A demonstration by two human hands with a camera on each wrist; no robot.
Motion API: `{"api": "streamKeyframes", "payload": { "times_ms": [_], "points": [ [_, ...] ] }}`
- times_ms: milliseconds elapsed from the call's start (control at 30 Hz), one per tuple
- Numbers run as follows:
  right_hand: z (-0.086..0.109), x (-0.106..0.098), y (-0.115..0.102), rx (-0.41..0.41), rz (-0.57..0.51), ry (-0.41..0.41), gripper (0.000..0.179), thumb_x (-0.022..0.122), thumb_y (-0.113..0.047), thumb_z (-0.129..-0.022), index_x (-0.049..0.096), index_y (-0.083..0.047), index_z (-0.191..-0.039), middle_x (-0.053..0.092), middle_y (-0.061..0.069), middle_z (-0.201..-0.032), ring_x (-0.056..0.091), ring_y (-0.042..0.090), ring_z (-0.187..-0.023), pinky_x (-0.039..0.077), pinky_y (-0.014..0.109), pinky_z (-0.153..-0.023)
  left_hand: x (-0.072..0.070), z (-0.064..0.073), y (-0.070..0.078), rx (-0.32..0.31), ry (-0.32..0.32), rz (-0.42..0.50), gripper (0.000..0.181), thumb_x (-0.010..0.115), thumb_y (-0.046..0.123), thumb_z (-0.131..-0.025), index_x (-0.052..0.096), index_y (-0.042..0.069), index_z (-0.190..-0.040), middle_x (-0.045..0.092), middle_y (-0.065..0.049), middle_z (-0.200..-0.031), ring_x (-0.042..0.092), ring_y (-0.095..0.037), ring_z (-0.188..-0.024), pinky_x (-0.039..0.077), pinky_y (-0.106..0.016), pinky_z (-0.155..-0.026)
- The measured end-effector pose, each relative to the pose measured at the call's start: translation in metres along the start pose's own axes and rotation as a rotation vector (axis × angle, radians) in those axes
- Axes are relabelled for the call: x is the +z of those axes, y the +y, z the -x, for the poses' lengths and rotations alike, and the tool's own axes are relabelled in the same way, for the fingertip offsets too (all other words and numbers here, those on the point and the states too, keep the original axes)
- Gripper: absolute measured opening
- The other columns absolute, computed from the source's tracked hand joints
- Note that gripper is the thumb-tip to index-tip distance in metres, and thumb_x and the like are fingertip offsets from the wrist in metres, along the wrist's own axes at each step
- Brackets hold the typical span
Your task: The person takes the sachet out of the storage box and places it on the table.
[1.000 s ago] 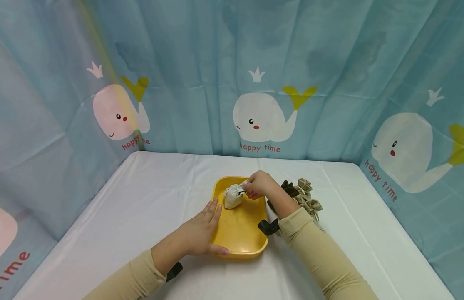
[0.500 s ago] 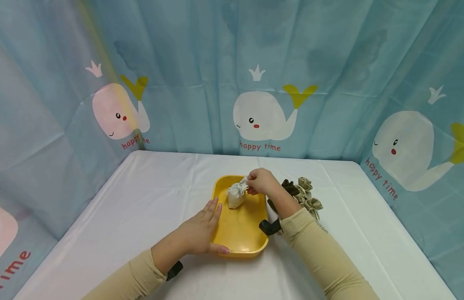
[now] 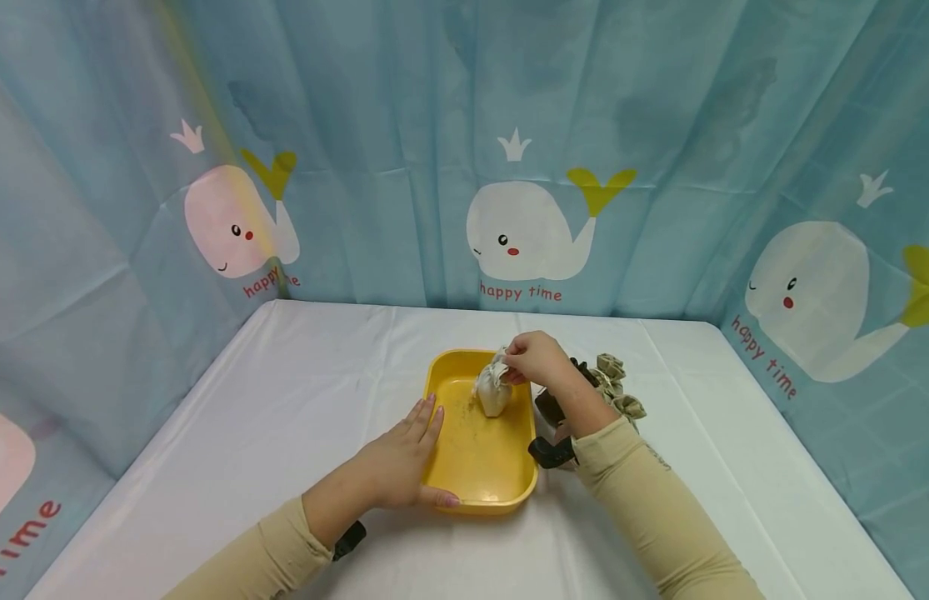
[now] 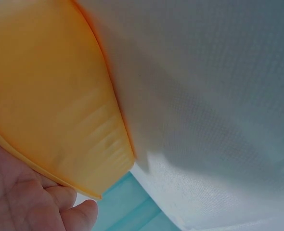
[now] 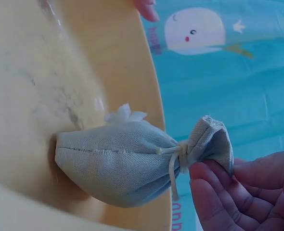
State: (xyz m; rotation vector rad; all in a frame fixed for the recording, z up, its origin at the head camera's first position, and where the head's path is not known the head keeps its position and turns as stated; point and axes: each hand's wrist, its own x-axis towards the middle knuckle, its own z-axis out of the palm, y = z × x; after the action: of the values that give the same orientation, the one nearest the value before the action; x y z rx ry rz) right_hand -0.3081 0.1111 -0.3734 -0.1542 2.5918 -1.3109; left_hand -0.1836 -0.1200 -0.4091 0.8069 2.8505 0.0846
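Observation:
A pale cloth drawstring pouch (image 3: 493, 398) stands inside the yellow tray (image 3: 475, 475), near its far right part. My right hand (image 3: 537, 358) pinches the gathered top of this pouch between thumb and fingers. In the right wrist view, a cord ties the neck of the pouch (image 5: 113, 166), and a white petal-like piece (image 5: 125, 115) shows at its side. With fingers spread and fairly straight, my left hand (image 3: 397, 462) rests on the tray's left rim, its thumb at the near left corner. The left wrist view shows the tray's outer wall (image 4: 55, 96) beside that hand.
Several tan pouches (image 3: 627, 408) lie in a pile right of the tray, with dark brown ones (image 3: 548, 408) among them, partly hidden by my right forearm. A white cloth (image 3: 322, 375) covers the table. A blue whale-print curtain (image 3: 374, 233) hangs around it.
My right hand has moved slightly right and away from me, drawing the pouch right across the tray; the pouch now stands more upright. My left hand has stayed in place.

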Motion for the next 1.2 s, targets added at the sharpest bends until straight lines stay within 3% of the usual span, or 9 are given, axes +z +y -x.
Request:
{"api": "streamKeyframes", "payload": {
  "times_ms": [767,1200],
  "points": [
    [0.013,-0.020,-0.009,-0.071,-0.097,0.036,0.013,0.059,-0.013,-0.090,0.062,-0.001,-0.085,0.065,0.013,-0.085,0.066,0.021,-0.072,0.053,0.040,-0.074,-0.001,0.000,0.000,0.003,0.004,0.004,0.125,0.036,0.088,-0.062,0.007,0.000,-0.146,-0.005,-0.020,-0.151,-0.001,-0.032,-0.139,0.017,-0.043,-0.110],
    [0.038,-0.050,-0.024,-0.165,-0.131,0.091,0.016,0.057,-0.013,-0.091,0.061,0.001,-0.095,0.066,0.015,-0.092,0.066,0.022,-0.075,0.054,0.034,-0.072,0.001,0.001,-0.001,0.004,0.017,0.013,0.124,0.037,0.088,-0.062,0.006,0.001,-0.146,-0.004,-0.020,-0.151,0.000,-0.032,-0.139,0.018,-0.043,-0.110]
  ]
}}
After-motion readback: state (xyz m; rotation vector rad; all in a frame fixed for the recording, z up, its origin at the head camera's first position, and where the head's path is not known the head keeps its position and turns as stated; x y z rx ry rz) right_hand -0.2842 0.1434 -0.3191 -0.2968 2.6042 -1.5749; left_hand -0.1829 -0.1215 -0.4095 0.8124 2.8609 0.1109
